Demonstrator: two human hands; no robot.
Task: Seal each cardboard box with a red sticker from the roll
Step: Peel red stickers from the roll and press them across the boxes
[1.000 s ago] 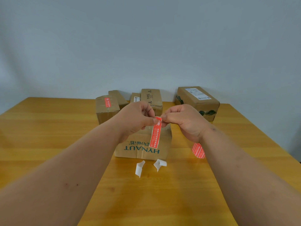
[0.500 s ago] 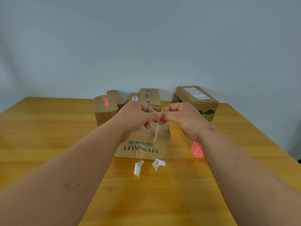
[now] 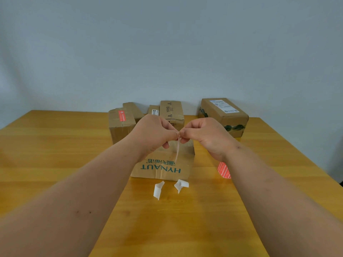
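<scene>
My left hand [image 3: 156,133] and my right hand [image 3: 204,135] meet fingertip to fingertip above the HYNAUT cardboard box [image 3: 163,167]. Both pinch the top end of a sticker strip [image 3: 177,152], which hangs edge-on and looks pale and thin. The red sticker roll [image 3: 223,169] lies on the table to the right of that box, partly hidden by my right forearm. A box at the back left [image 3: 120,125] bears a red sticker [image 3: 122,115] on its top.
Two curled white backing scraps [image 3: 158,190] [image 3: 181,185] lie in front of the HYNAUT box. Several more boxes stand at the back: a narrow one [image 3: 171,113], a small one [image 3: 153,110], and a large one with a white label [image 3: 223,115]. The wooden table [image 3: 55,154] ends at the right [image 3: 315,164].
The sticker strip turned from red face toward me to edge-on, so its red print no longer shows. Both hands stay pinched together at its top and rose slightly.
</scene>
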